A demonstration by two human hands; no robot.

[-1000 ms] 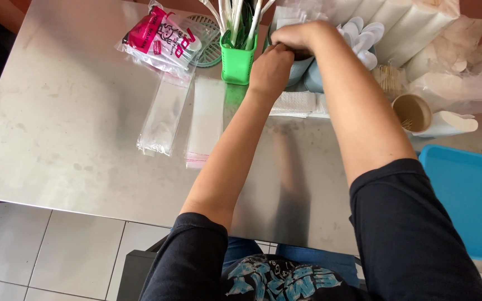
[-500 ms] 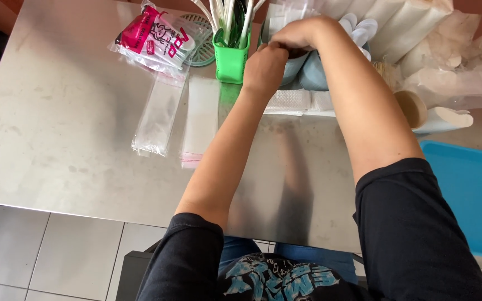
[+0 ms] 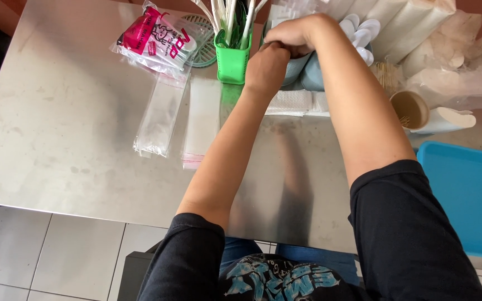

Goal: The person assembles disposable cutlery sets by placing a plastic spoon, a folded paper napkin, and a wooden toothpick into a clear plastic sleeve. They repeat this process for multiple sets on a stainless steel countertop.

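Near the top middle of the frame, left hand [image 3: 266, 68] and right hand [image 3: 297, 34] meet, fingers curled over two blue cups [image 3: 307, 69] beside one green holder [image 3: 232, 53] on the desk [image 3: 62, 122]; whether they're holding anything, I cannot tell

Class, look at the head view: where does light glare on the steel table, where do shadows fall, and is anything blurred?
Head view: the steel table shows soft, hazy glare across its left side; a dim shadow lies under the forearms near the middle; the left hand and right hand look fairly sharp; the clear plastic sleeves glint faintly; edges bend slightly.
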